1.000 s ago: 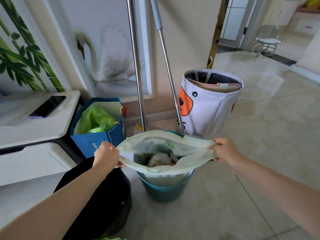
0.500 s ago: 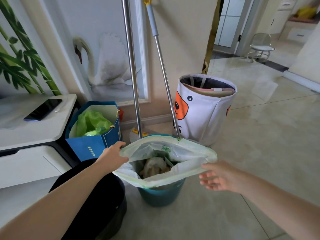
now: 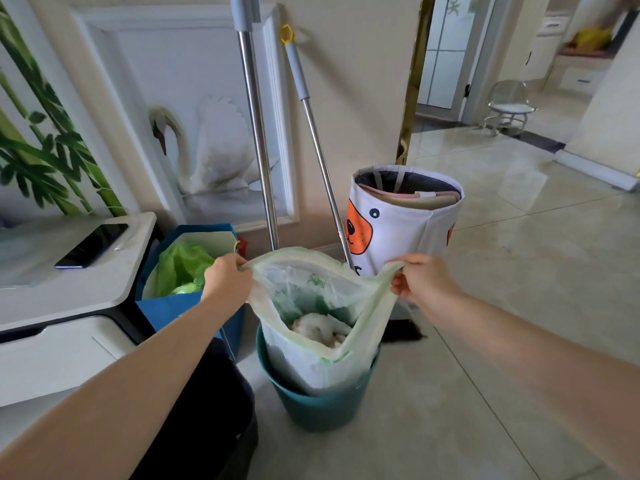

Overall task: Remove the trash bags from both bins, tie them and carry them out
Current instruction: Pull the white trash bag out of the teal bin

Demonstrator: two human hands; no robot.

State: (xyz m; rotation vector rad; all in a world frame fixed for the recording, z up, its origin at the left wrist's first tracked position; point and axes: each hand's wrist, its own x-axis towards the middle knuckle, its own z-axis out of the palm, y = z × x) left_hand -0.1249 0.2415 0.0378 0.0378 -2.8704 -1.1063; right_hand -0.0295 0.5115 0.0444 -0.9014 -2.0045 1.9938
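A pale green translucent trash bag (image 3: pixel 313 355) stands partly lifted out of a teal bin (image 3: pixel 322 407) on the floor. Crumpled white waste shows inside it. My left hand (image 3: pixel 227 280) grips the bag's rim on the left side. My right hand (image 3: pixel 420 282) pinches the rim on the right. The mouth of the bag is stretched open between them. A black bin or bag (image 3: pixel 207 420) sits under my left forearm, mostly hidden.
A blue paper bag (image 3: pixel 166 308) holding green plastic stands left of the bin. Two mop poles (image 3: pixel 256 133) lean on the wall behind. A white fabric hamper (image 3: pixel 401 220) with an orange face stands behind right. A white cabinet (image 3: pixel 69 282) carries a phone (image 3: pixel 91 245). Tiled floor spreads right.
My right hand, which had let go half a second ago, has taken the rim again. Both hands have raised the bag, which now stands higher out of the teal bin.
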